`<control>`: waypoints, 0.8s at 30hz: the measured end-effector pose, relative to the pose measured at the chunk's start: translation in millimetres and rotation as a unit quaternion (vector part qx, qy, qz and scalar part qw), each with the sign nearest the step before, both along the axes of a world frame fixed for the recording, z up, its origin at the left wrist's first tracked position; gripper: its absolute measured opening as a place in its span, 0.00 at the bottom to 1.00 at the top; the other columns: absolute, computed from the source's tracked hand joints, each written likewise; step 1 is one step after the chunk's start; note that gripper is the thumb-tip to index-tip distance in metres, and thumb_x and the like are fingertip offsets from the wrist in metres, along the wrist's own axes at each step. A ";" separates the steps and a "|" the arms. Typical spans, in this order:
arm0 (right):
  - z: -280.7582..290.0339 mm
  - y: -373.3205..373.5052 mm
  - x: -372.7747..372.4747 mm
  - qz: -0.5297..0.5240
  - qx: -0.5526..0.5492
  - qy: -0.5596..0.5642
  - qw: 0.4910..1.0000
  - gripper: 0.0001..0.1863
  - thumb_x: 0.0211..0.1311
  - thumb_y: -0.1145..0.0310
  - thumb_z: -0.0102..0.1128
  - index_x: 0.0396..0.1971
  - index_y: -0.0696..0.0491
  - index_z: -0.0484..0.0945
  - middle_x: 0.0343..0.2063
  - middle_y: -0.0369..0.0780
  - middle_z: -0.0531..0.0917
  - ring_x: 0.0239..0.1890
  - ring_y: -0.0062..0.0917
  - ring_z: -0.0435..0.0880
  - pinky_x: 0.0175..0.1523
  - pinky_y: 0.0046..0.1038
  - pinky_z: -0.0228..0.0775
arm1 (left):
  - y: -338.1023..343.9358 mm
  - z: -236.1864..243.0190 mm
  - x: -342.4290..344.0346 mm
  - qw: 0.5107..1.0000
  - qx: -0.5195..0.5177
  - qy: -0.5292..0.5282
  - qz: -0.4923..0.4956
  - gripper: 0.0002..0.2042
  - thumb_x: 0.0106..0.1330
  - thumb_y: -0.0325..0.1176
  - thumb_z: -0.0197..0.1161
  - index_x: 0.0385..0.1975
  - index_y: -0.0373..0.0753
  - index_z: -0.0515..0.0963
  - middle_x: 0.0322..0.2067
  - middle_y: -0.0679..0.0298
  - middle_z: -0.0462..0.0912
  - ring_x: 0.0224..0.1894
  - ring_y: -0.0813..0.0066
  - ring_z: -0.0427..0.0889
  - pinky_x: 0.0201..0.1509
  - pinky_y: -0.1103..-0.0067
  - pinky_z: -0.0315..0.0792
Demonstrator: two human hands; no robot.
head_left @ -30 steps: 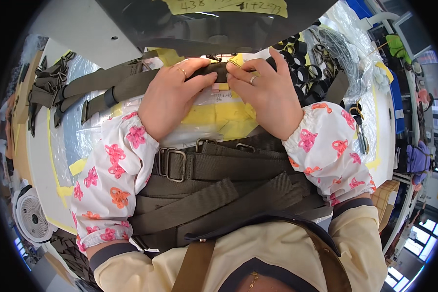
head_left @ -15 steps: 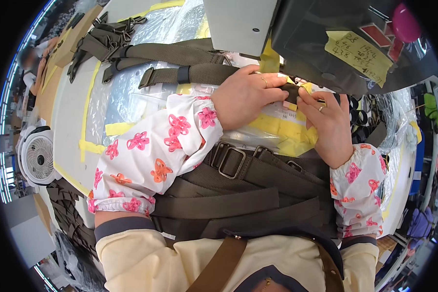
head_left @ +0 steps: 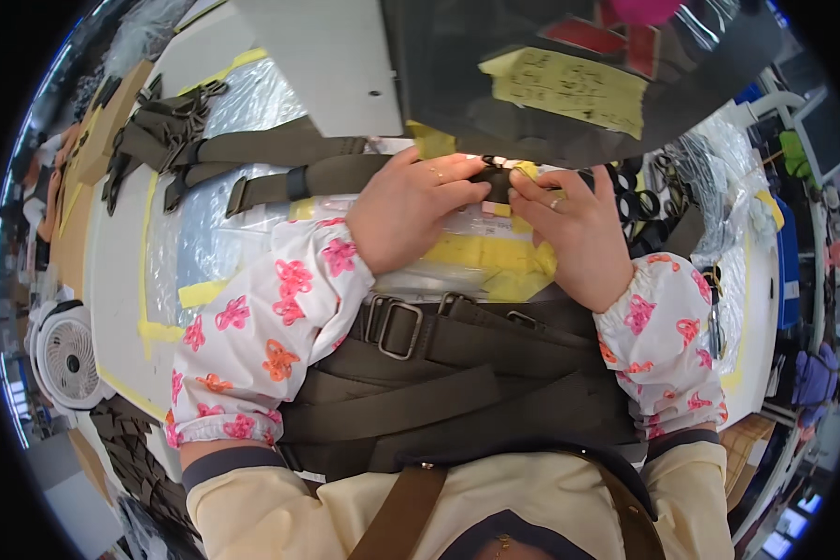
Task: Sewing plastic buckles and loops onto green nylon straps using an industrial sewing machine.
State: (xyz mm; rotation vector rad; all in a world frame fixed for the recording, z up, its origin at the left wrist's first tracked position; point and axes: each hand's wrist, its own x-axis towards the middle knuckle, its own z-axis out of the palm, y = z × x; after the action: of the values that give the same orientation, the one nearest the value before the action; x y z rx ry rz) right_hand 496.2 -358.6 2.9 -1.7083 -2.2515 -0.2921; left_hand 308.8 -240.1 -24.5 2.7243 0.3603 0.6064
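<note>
My left hand [head_left: 406, 210] presses with bunched fingers on a dark olive webbing strap [head_left: 341, 177] at the base of a dark grey and white machine [head_left: 579, 126]. Just to the right, my right hand [head_left: 574, 233] pinches the same strap beside a small yellow piece [head_left: 523, 170]. Both sets of fingertips are close together under the machine, partly hiding what lies there. Below my hands is yellow tape on plastic sheeting [head_left: 476, 252]. Nearer my body lies a thick pile of olive straps [head_left: 401, 397] with metal slide buckles [head_left: 385, 327].
More straps with buckles [head_left: 159, 131] lie at the left. Black rings [head_left: 639, 203] and clear plastic fill the table's right. A white fan [head_left: 70, 359] stands at the left edge, near a cardboard box [head_left: 103, 145] and a co-worker [head_left: 47, 191]. A purple object [head_left: 817, 383] is at far right.
The camera has swung, shifting the whole scene right and then partly back left. My hands stay on the strap at the machine, their grip little changed.
</note>
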 end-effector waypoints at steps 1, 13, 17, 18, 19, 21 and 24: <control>0.2 1.3 -1.9 0.009 0.000 -0.007 1.000 0.11 0.44 0.70 0.54 0.32 0.50 0.78 0.43 0.31 0.79 0.44 0.24 0.72 0.60 0.52 0.49 | 0.6 1.3 -0.8 1.000 -0.003 -0.006 -0.012 0.16 0.49 0.22 0.55 0.40 0.41 0.75 0.47 0.62 0.74 0.50 0.70 0.73 0.47 0.73 0.63; -6.2 9.9 11.1 -0.018 -0.016 -0.037 0.999 0.12 0.46 0.71 0.55 0.34 0.49 0.78 0.43 0.28 0.79 0.43 0.22 0.72 0.60 0.51 0.49 | 11.6 -2.7 11.9 0.997 -0.017 -0.067 0.019 0.16 0.50 0.23 0.57 0.39 0.47 0.77 0.31 0.62 0.81 0.24 0.61 0.78 0.28 0.73 0.71; -1.0 17.8 13.1 -0.036 -0.091 -0.040 0.994 0.12 0.46 0.70 0.57 0.35 0.49 0.78 0.43 0.28 0.78 0.44 0.23 0.72 0.60 0.52 0.48 | 20.3 -10.6 9.7 0.999 -0.016 -0.029 0.043 0.14 0.54 0.26 0.56 0.40 0.48 0.77 0.23 0.59 0.79 0.20 0.59 0.76 0.25 0.72 0.71; -0.7 18.3 11.4 -0.042 -0.092 -0.041 0.994 0.12 0.46 0.70 0.57 0.35 0.49 0.78 0.43 0.28 0.78 0.44 0.23 0.72 0.60 0.52 0.48 | 23.6 -14.7 7.1 0.998 -0.020 -0.031 0.047 0.13 0.55 0.27 0.56 0.40 0.49 0.77 0.21 0.58 0.78 0.19 0.59 0.76 0.24 0.72 0.71; 0.6 18.9 10.6 -0.032 -0.085 -0.045 0.995 0.13 0.47 0.70 0.57 0.36 0.48 0.78 0.43 0.29 0.78 0.45 0.23 0.72 0.60 0.52 0.48 | 25.4 -15.3 7.6 0.998 -0.022 -0.034 0.052 0.13 0.56 0.29 0.56 0.41 0.50 0.77 0.19 0.57 0.78 0.19 0.58 0.76 0.23 0.71 0.71; 0.5 16.9 12.1 -0.027 -0.083 -0.043 0.995 0.13 0.48 0.70 0.56 0.36 0.48 0.78 0.46 0.29 0.76 0.47 0.23 0.72 0.60 0.52 0.47 | 23.4 -13.5 9.0 0.998 -0.016 -0.027 0.056 0.13 0.57 0.29 0.55 0.41 0.50 0.77 0.19 0.58 0.78 0.19 0.59 0.76 0.24 0.72 0.71; -5.5 17.5 12.0 -0.040 -0.056 -0.036 0.997 0.14 0.47 0.71 0.57 0.38 0.48 0.77 0.45 0.28 0.76 0.48 0.24 0.71 0.61 0.53 0.46 | 21.9 -13.0 10.2 0.998 -0.007 -0.027 0.061 0.13 0.57 0.30 0.56 0.41 0.51 0.77 0.20 0.58 0.78 0.20 0.59 0.77 0.24 0.72 0.71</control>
State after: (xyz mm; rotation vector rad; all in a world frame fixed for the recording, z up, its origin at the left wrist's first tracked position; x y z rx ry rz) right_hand 508.1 -341.1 -2.6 -1.8768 -2.2928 -0.2537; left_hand 319.0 -218.2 -37.5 2.6816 0.5188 0.7048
